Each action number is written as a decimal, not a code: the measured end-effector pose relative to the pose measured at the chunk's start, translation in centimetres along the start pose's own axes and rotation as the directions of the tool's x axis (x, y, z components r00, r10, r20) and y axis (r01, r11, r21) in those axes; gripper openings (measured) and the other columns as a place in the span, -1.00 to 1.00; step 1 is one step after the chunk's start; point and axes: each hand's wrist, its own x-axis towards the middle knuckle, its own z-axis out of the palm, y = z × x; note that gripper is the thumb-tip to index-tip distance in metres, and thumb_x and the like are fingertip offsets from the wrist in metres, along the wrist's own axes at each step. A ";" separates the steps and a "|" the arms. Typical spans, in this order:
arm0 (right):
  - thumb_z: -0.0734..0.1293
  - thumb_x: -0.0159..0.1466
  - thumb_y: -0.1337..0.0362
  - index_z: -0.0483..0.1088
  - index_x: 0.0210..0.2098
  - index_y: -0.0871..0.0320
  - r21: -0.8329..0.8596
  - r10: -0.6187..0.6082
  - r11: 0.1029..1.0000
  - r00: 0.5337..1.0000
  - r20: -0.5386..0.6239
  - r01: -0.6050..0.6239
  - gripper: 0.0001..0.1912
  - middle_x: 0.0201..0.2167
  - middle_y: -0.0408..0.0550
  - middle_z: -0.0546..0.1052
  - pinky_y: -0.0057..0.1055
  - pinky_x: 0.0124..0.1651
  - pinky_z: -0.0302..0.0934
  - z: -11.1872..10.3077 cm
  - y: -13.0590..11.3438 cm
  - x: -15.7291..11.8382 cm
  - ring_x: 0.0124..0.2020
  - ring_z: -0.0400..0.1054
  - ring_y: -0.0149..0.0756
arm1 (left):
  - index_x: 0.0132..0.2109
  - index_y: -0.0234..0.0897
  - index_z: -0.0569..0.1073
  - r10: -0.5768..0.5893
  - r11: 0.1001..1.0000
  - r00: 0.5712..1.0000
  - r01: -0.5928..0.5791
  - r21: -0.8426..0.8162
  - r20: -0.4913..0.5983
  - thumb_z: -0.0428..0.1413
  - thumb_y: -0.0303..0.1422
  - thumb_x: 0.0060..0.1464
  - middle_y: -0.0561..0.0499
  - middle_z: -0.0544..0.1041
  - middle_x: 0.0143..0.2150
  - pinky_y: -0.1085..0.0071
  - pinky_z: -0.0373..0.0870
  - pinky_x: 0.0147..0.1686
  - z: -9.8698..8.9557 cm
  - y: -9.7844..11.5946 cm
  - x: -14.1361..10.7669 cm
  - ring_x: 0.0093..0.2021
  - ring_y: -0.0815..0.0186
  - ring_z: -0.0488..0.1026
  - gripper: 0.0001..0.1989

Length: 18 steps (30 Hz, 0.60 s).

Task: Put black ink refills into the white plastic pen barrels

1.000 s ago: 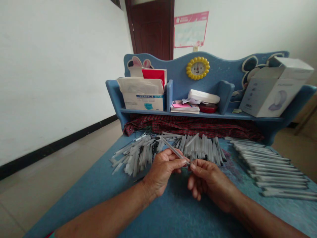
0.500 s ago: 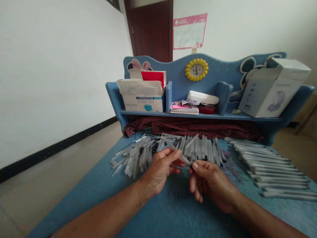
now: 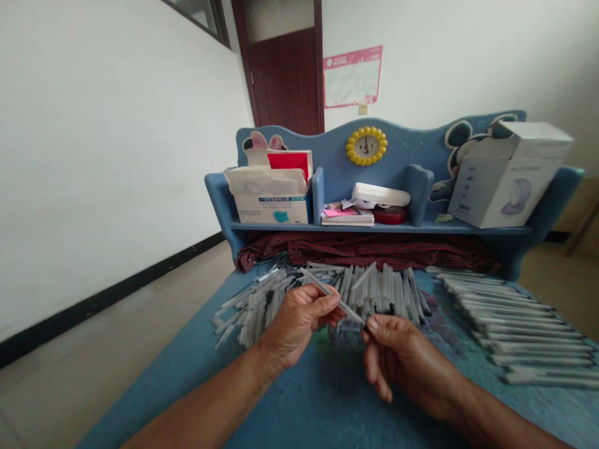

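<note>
My left hand [image 3: 294, 321] is closed around the middle of a slim translucent pen barrel [image 3: 350, 311], which slants down to the right. At its lower end, my right hand [image 3: 412, 355] pinches the tip between thumb and forefinger, with the other fingers curled loosely below. A small dark piece shows at that pinch, too small to make out. Behind both hands lies a heap of similar pen barrels [image 3: 255, 312], some with dark ends. To the right, a row of pens [image 3: 524, 330] with dark cores lies side by side.
A blue desk [image 3: 299, 405] carries a raised shelf [image 3: 374, 229] at its back. On the shelf are a face-mask box [image 3: 274, 209], stacked papers [image 3: 346, 218] and a white carton [image 3: 505, 181]. Beneath it lies a red checked cloth [image 3: 365, 249]. A yellow-rimmed clock [image 3: 366, 146] hangs above.
The view has tilted up slightly, so the scene sits lower. Both hands keep their hold on the pen barrel, and my right hand's lower fingers are a little more extended.
</note>
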 end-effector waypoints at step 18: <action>0.15 0.24 0.10 0.24 -0.41 0.23 0.008 0.000 1.000 1.000 0.026 -0.001 -0.71 -0.73 -0.07 0.44 -0.59 -0.75 0.10 0.6 -0.4 -0.3 -0.81 0.24 -0.44 | -0.37 -0.35 0.52 0.035 0.994 0.988 -0.050 0.097 0.149 0.19 -0.41 -0.14 -0.01 0.48 -0.44 0.42 0.25 -0.37 -0.6 1.5 -0.2 -0.44 0.38 0.35 -0.89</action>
